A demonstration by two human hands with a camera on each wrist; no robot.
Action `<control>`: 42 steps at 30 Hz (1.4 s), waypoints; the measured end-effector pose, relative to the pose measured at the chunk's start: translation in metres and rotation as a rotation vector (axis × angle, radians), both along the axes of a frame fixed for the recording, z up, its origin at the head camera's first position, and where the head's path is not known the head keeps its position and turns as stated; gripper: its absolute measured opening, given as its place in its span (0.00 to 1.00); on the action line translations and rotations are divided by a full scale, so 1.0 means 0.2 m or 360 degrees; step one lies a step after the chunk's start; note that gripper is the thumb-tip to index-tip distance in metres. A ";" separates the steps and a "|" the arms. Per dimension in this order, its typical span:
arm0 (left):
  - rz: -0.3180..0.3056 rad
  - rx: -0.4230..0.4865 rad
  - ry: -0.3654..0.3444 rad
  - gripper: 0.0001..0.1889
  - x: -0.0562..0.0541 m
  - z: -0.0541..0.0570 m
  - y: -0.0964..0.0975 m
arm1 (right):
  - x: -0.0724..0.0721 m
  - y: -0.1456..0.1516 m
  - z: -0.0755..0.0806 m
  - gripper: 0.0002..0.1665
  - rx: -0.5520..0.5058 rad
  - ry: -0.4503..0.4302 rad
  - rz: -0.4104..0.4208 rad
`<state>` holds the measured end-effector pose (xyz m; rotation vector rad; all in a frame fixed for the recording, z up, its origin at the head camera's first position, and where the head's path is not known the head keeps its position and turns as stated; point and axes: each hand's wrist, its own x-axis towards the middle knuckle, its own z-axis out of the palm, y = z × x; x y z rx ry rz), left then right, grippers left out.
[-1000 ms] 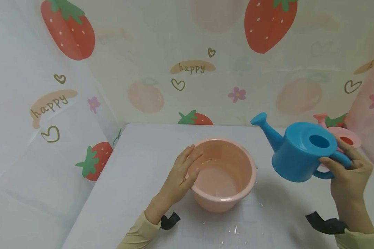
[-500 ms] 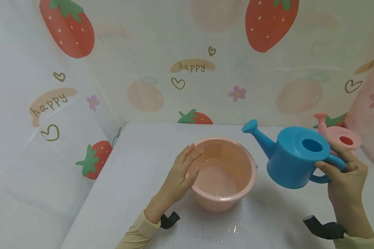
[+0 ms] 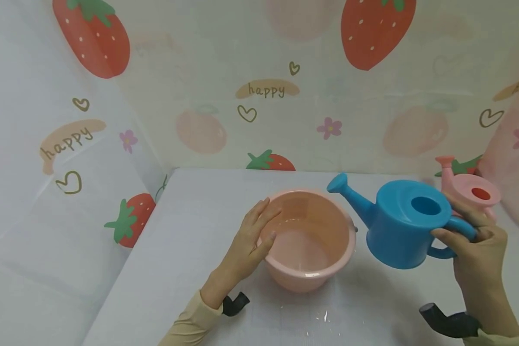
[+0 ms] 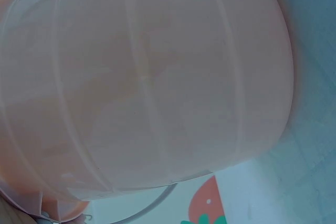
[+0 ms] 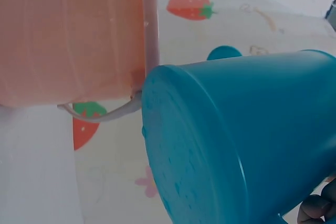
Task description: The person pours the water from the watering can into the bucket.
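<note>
Right fingers [image 3: 471, 214] grip one blue watering can [image 3: 402, 230], one pink can [image 3: 463, 186] behind; extended left fingers [image 3: 263, 224] touch one bucket [image 3: 302, 282].

Wht surface [image 3: 186, 230], far edge up against back wall [image 3: 190, 72]. Wall covering lt, printed: lg red strawberries [image 3: 378, 33] w/ grn leaves, "happy" lettering [image 3: 267, 90] on tan smears, brn heart outlines [image 3: 247, 114], pink flowers [image 3: 329, 128], faded pink fruits [image 3: 416, 130]. L wall [image 3: 17, 206] similar print, wrinkled; R wall [image 3: 508, 161] pinker. Light soft, shadows faint.
</note>
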<state>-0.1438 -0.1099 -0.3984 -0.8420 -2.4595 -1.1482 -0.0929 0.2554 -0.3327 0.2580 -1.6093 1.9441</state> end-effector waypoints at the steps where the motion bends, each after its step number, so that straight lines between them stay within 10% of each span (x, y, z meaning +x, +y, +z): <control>1: 0.0000 0.0000 -0.0001 0.25 0.00 0.00 0.00 | 0.01 -0.01 0.00 0.29 0.0000 -0.0010 0.0007; 18: -0.0007 0.0006 0.0018 0.27 -0.01 0.00 0.00 | 0.05 -0.06 0.02 0.33 0.0092 -0.0248 -0.0023; 42: -0.0011 -0.0012 0.0022 0.28 -0.01 -0.01 -0.01 | 0.06 -0.06 0.02 0.34 0.0249 -0.0189 0.0063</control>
